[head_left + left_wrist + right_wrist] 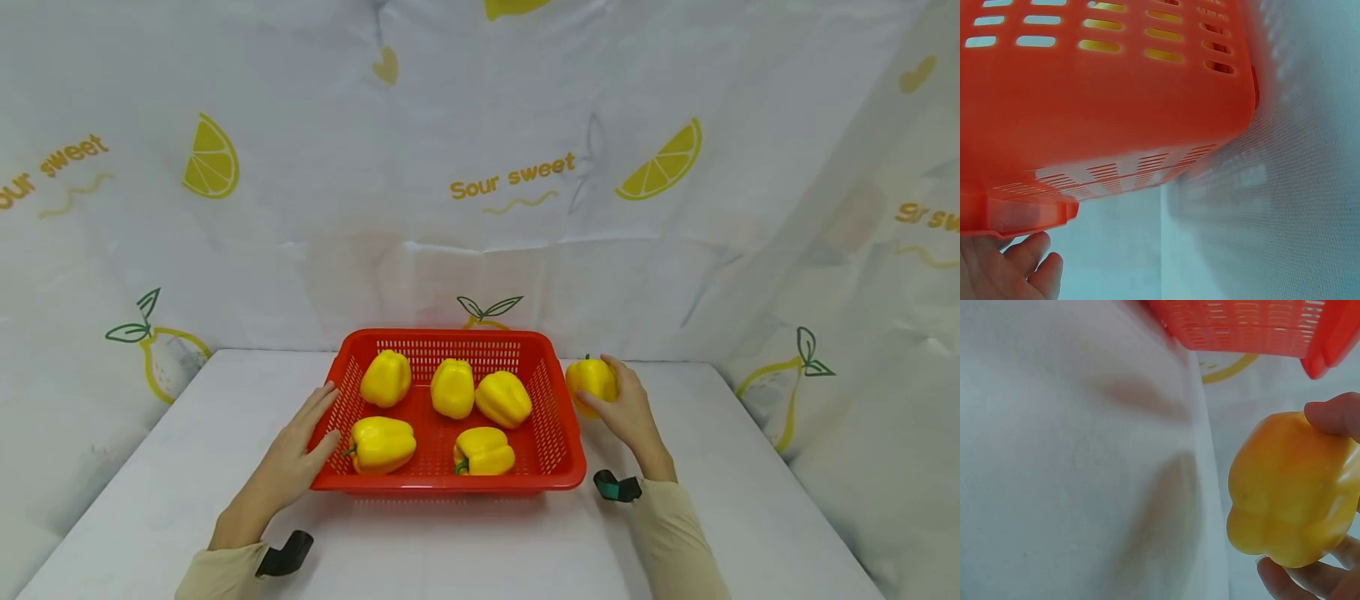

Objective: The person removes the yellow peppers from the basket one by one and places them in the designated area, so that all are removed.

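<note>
A red plastic basket (450, 483) with slotted walls stands on the table, several yellow bell peppers (452, 389) lying in it. At its left rim is my left hand (288, 458), fingers extended along the outside; in the left wrist view those fingertips (1047, 275) show right beside the basket's rim. Just right of the basket, my right hand (626, 408) holds another yellow bell pepper (588, 382), stem up. The right wrist view shows this bell pepper (1291, 494) between the thumb and the fingers, raised off the table.
The white table (465, 558) extends in front of the basket and to both sides. Behind it hangs a white curtain (337, 200) with lemon prints and lettering. Black wrist cameras (285, 554) sit on both forearms.
</note>
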`<state>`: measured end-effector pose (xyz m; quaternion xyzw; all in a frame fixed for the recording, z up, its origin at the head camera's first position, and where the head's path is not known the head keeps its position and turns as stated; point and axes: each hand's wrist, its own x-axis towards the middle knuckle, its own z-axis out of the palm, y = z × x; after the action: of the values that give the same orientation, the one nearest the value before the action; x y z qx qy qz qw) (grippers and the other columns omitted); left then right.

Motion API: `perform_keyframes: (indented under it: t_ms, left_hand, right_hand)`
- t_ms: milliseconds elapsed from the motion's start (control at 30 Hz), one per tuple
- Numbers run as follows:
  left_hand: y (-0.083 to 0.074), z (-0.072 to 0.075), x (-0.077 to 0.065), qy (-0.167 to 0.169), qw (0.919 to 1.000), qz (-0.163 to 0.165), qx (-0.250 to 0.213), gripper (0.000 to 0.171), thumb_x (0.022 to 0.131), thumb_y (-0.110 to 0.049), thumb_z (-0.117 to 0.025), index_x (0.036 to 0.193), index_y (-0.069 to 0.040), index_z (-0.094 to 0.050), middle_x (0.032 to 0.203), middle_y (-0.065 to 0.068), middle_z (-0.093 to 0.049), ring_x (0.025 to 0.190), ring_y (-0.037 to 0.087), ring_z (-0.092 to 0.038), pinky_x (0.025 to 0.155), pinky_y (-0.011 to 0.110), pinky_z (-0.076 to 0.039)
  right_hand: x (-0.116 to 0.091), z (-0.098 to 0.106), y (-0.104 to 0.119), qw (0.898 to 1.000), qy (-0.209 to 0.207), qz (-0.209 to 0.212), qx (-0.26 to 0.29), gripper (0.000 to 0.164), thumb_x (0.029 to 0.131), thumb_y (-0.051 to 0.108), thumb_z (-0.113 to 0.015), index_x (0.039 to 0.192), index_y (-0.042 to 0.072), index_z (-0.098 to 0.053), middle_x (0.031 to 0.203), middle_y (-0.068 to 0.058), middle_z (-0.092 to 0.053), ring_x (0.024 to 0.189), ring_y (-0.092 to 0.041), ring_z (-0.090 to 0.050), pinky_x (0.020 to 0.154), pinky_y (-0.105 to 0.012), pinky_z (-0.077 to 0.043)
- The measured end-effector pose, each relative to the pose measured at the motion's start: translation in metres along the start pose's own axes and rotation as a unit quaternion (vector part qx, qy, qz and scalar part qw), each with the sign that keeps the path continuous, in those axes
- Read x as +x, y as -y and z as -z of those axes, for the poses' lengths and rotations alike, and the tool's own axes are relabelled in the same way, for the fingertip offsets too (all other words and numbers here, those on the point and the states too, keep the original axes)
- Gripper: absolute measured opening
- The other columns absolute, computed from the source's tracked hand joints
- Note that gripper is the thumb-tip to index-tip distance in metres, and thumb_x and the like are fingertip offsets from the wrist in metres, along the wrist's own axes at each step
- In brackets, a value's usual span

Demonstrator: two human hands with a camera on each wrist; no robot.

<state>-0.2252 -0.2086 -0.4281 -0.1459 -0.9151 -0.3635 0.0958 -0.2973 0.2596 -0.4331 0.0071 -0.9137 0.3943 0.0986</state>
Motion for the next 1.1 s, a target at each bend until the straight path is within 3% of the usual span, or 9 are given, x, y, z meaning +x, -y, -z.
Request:
perform_keyframes:
  t_ms: [433, 1100]
  left_hand:
    - [0.001, 0.0, 0.0, -0.004, 1.0, 0.001, 0.0, 0.059, 0.097, -0.013, -0.054, 0.152, -0.002, -0.036, 0.161, 0.019, -0.03, 0.147, 0.047, -0.026, 0.113, 0.07, -0.027]
    - [0.0, -0.002, 0.001, -0.002, 1.0, 0.001, -0.005, 0.057, 0.098, -0.015, -0.053, 0.151, -0.002, -0.036, 0.161, 0.018, -0.029, 0.147, 0.046, -0.026, 0.114, 0.068, -0.027]
  right_hand:
    - [0.026, -0.004, -0.015, 0.998, 0.02, -0.007, -0.061, 0.078, 0.091, 0.029, -0.066, 0.152, -0.003, -0.028, 0.143, -0.031, -0.042, 0.116, -0.042, -0.049, 0.097, -0.057, -0.049]
    - [0.042, -0.011, -0.023, 0.995, 0.044, -0.041, -0.076, 0.082, 0.092, 0.033, -0.064, 0.154, -0.003, -0.024, 0.148, -0.032, -0.038, 0.124, -0.044, -0.046, 0.107, -0.062, -0.042]
